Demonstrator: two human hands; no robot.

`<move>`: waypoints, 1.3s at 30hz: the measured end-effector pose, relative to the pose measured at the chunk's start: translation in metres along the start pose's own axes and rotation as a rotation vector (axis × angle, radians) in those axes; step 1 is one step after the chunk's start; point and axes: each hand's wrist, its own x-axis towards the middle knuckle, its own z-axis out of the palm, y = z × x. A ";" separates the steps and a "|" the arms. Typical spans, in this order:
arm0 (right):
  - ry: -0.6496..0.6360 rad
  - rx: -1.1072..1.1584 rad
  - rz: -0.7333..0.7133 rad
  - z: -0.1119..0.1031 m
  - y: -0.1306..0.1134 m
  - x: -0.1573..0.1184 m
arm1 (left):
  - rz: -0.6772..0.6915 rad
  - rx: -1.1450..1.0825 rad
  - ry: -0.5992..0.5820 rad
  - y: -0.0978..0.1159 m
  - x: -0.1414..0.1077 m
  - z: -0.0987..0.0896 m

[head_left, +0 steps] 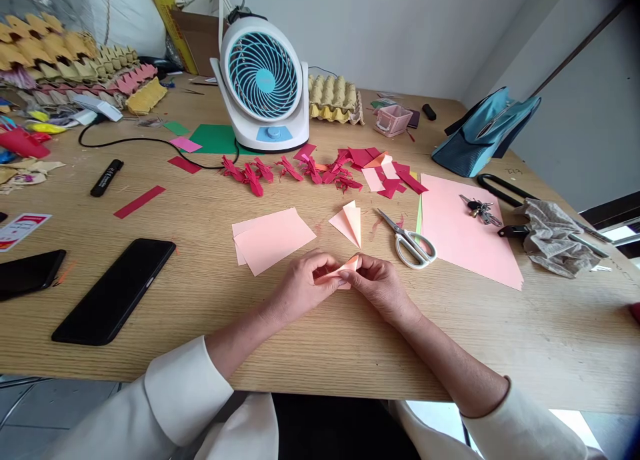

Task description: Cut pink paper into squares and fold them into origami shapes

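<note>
Between my fingers is a small piece of pink paper, partly folded, its lower part hidden by my thumbs. My left hand pinches its left side, and my right hand grips the right side. Just beyond my hands lies a pleated pink paper piece, fanned out on the table. Left of it are stacked pink paper rectangles. White-handled scissors rest to the right, blades partly apart and pointing away to the left.
Crumpled red paper pieces and flat red scraps lie below a white fan. Large pink sheets bear keys on the right. A black phone lies at left, near a marker. A blue bag stands far right.
</note>
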 end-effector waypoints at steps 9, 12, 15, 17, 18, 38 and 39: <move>0.017 -0.019 -0.012 0.000 0.000 0.000 | -0.065 0.026 -0.014 0.000 -0.003 0.000; 0.046 -0.001 -0.008 -0.001 0.000 0.001 | -0.090 0.027 -0.018 0.000 -0.003 0.000; 0.083 0.018 -0.020 -0.003 0.002 0.001 | -0.105 0.025 -0.031 0.000 -0.002 -0.001; 0.103 0.023 -0.035 -0.006 0.003 0.002 | -0.114 0.023 -0.046 0.001 -0.002 -0.001; 0.112 0.025 -0.045 -0.007 0.003 0.002 | -0.118 0.025 -0.055 0.001 -0.002 -0.001; -0.009 -0.109 -0.051 -0.004 0.009 0.001 | -0.218 -0.223 0.013 0.002 0.002 -0.007; -0.005 -0.105 -0.047 -0.004 0.009 0.001 | -0.215 -0.218 0.020 0.001 0.002 -0.006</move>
